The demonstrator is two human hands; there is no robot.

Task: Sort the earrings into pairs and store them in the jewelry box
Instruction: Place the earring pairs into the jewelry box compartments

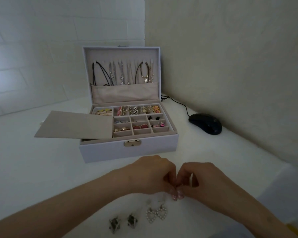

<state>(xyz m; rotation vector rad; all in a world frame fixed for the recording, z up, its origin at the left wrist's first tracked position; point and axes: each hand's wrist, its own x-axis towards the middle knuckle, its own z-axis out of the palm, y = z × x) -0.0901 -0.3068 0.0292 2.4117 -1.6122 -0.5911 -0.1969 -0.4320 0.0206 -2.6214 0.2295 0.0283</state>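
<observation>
A white jewelry box stands open on the table, its tray of small compartments holding several earrings and rings, with necklaces hanging in the lid. In front of it my left hand and my right hand meet fingertip to fingertip, both pinching a small earring that is mostly hidden between the fingers. On the table near me lie a pair of pearl heart earrings and a pair of dark star-shaped earrings.
A beige tray cover lies tilted over the box's left side. A black computer mouse with its cable sits to the right by the wall. The white table's edge runs at the right.
</observation>
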